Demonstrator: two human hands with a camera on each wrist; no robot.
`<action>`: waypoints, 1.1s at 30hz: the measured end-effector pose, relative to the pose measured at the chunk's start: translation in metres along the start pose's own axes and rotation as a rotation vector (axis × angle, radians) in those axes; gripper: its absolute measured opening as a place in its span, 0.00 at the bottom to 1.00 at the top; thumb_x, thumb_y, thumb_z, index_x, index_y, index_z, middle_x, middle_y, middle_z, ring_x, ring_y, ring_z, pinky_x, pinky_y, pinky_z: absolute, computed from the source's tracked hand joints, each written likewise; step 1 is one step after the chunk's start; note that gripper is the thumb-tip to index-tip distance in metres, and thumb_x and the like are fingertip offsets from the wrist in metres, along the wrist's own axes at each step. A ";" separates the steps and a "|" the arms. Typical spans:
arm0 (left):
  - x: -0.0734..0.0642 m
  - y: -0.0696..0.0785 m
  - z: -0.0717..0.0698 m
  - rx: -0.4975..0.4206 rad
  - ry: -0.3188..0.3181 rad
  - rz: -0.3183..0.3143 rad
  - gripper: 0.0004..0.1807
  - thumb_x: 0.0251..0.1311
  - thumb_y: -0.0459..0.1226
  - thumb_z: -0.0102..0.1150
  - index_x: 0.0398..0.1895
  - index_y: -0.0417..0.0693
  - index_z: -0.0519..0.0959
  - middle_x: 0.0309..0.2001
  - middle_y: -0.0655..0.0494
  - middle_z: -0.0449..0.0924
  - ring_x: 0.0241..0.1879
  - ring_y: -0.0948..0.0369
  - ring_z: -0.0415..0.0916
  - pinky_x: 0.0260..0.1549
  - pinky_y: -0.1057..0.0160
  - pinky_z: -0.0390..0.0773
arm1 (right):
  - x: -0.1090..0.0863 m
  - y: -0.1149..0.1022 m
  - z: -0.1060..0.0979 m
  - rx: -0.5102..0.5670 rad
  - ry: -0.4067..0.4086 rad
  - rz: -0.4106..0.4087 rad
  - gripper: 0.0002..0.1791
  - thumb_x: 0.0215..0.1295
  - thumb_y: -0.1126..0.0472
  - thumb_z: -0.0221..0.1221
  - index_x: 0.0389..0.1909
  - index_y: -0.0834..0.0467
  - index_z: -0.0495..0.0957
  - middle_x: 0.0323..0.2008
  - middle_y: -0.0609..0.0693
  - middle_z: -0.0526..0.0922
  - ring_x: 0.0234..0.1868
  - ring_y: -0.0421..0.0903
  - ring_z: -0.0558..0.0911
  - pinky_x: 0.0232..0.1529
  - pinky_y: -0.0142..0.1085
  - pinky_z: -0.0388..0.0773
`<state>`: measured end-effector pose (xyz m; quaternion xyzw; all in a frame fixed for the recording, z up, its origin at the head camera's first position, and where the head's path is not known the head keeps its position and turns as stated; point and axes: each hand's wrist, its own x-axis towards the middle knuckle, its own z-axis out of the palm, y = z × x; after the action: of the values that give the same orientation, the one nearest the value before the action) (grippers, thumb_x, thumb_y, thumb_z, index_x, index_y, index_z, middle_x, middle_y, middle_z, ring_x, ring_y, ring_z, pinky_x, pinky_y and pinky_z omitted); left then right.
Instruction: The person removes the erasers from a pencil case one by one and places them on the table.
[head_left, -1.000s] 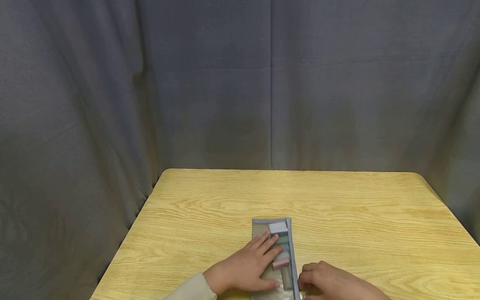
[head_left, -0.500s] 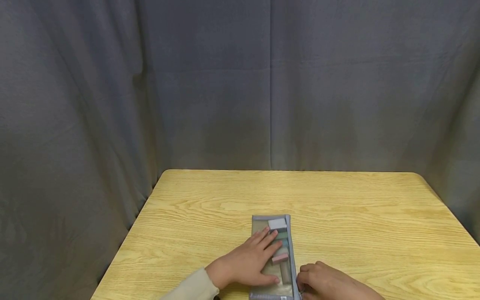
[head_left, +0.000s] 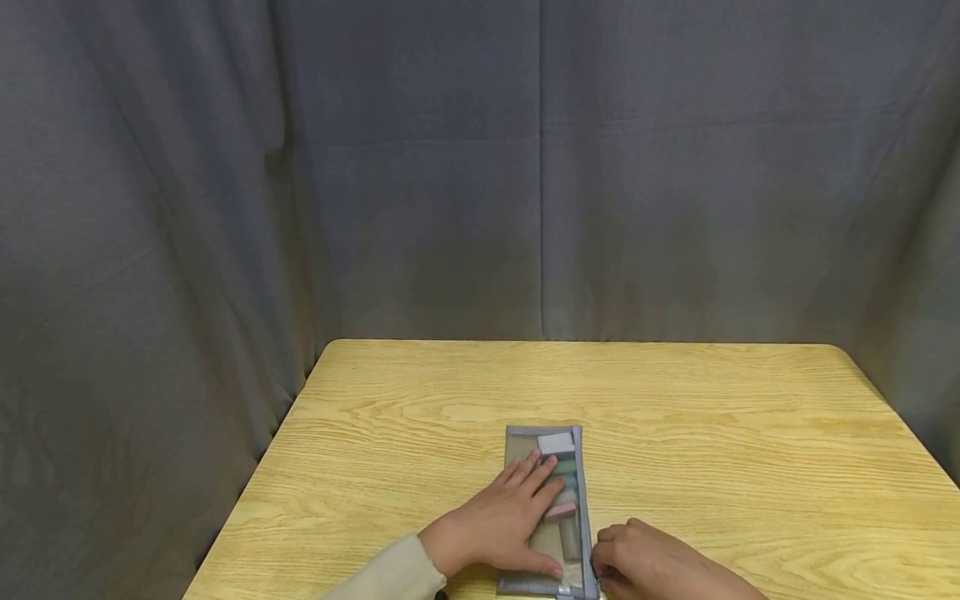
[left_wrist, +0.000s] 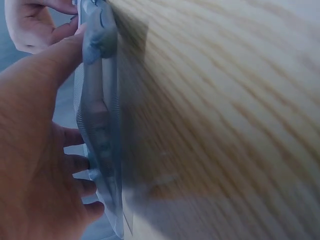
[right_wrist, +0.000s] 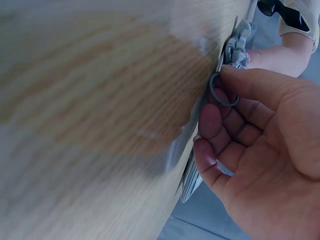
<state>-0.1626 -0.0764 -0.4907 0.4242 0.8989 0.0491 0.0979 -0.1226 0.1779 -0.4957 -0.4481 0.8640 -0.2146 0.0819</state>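
Observation:
A see-through mesh zip pouch [head_left: 529, 586] with grey edging lies lengthwise near the front of the table. Inside it are several small blocks, among them a white block [head_left: 556, 444] at the far end and a pink block [head_left: 561, 510] about midway. My left hand [head_left: 501, 521] rests on the pouch with its fingers spread, pressing it down. At the near right corner, my right hand [head_left: 637, 557] has curled fingers. In the right wrist view, its thumb and forefinger pinch the zipper pull, a dark ring [right_wrist: 214, 91], at the pouch's edge.
The wood-grain table [head_left: 420, 400] stretches away beyond the pouch and to both sides. A grey curtain [head_left: 420, 183] hangs behind it and along the sides. A pale sleeve [head_left: 397, 571] covers the left forearm.
The pouch has slid slightly away from the person, so its near end now shows. My right hand has shifted slightly forward and left. The left hand stays spread on the pouch.

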 end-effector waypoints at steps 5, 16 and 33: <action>0.002 0.000 0.000 0.027 0.001 -0.012 0.60 0.54 0.76 0.52 0.81 0.51 0.50 0.82 0.48 0.38 0.80 0.46 0.35 0.74 0.43 0.52 | 0.002 -0.002 -0.002 -0.046 0.021 -0.003 0.06 0.62 0.62 0.68 0.28 0.47 0.84 0.26 0.28 0.73 0.25 0.26 0.66 0.32 0.27 0.69; 0.003 0.000 0.002 0.047 0.007 -0.022 0.61 0.52 0.76 0.53 0.81 0.52 0.50 0.82 0.49 0.39 0.81 0.47 0.36 0.74 0.43 0.53 | 0.005 -0.002 -0.002 -0.127 0.086 0.043 0.09 0.57 0.62 0.72 0.24 0.46 0.84 0.25 0.29 0.74 0.25 0.25 0.68 0.33 0.29 0.73; 0.003 -0.001 0.003 0.050 -0.002 -0.024 0.60 0.53 0.76 0.52 0.82 0.53 0.49 0.83 0.50 0.37 0.81 0.47 0.35 0.73 0.42 0.53 | 0.012 0.011 -0.007 -0.198 0.208 -0.032 0.09 0.49 0.63 0.75 0.23 0.46 0.86 0.23 0.32 0.75 0.25 0.25 0.67 0.27 0.28 0.68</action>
<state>-0.1647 -0.0746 -0.4940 0.4160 0.9047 0.0251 0.0885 -0.1398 0.1757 -0.4935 -0.4429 0.8776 -0.1746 -0.0562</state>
